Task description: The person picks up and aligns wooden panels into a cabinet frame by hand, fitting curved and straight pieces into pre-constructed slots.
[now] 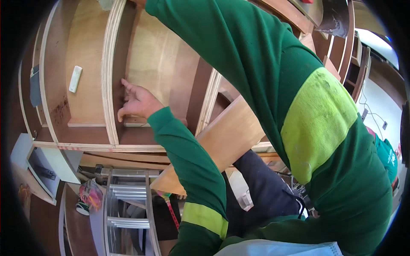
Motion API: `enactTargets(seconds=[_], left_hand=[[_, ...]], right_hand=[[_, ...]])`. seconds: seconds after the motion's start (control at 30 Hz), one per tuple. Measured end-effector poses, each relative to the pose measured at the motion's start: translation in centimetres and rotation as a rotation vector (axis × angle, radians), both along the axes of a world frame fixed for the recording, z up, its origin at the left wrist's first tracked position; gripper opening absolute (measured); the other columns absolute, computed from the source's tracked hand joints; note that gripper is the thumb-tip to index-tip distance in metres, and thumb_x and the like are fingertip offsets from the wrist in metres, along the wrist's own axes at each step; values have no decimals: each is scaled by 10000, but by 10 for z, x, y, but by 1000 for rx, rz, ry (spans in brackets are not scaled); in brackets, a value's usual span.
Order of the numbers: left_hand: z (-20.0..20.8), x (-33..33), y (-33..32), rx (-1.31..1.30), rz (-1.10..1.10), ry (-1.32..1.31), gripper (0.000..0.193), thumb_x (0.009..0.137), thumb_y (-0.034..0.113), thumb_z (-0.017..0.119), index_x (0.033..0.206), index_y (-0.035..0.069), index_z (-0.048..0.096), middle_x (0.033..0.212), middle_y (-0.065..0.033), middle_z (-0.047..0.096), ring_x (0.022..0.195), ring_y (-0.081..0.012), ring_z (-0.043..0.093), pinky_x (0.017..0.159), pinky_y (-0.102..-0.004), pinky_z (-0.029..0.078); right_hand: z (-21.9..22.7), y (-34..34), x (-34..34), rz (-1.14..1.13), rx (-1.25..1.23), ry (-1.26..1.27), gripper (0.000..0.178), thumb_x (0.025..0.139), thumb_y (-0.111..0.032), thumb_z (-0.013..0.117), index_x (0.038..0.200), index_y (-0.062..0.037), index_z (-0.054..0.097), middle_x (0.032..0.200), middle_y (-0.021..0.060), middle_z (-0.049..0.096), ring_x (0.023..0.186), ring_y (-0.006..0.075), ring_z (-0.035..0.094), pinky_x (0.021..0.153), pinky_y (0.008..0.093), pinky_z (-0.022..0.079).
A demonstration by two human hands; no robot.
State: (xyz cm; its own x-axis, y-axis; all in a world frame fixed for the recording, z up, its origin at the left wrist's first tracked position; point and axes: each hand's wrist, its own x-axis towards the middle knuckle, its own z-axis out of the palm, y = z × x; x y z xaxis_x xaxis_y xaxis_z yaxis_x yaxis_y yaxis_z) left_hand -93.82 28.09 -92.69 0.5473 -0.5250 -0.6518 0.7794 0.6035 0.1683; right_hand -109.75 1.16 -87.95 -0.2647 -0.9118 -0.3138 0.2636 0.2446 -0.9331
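My left hand (137, 101) is inside a compartment of an open wooden cabinet frame. Its index finger and thumb are spread apart, and the fingertips are against the brown side of an upright divider (108, 72) with a pale plywood edge. I see nothing held in it. My right arm reaches across to the top of the divider. Only a sliver of my right hand (139, 2) shows at the upper edge, so its fingers are hidden. A small white block (75, 79) rests on the plywood panel in the compartment to the left.
A loose wooden board (230, 134) slants beneath my arms, beside my dark-trousered leg. An aluminium ladder (128, 185) stands at the lower left, near a cup-like item with a pink wrapping (90, 194). More wooden frames fill the upper right. A person in green (386, 158) is at the far right.
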Motion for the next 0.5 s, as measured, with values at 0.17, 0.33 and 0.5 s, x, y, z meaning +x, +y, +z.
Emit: enactTargets(seconds=[0.17,0.33,0.5], left_hand=[[0,-14,-8,56,-1,-133,1213,791,809,593,1633,199,-32,1711,69,-63,1573,-250,37,1254,-562,186],[71,-38,-55,-118,167,446,1003,914,743,475,1630,154,92,1712,-50,45,1553,-404,14,1203,-715,55],[79,-33,-67,-180,108,613,1018,922,749,434,1633,135,41,1712,-96,-4,1552,-405,-58,1187,-742,23]], right_hand=[[-11,-3,-6,-15,10,126,491,779,-293,758,1053,113,713,967,203,739,914,277,727,784,399,566],[-6,0,-13,-9,6,83,474,775,-327,754,1001,89,726,965,203,734,918,277,720,794,401,555],[-2,2,-9,20,18,121,452,802,-322,747,997,84,712,942,177,730,876,266,716,742,411,560]])
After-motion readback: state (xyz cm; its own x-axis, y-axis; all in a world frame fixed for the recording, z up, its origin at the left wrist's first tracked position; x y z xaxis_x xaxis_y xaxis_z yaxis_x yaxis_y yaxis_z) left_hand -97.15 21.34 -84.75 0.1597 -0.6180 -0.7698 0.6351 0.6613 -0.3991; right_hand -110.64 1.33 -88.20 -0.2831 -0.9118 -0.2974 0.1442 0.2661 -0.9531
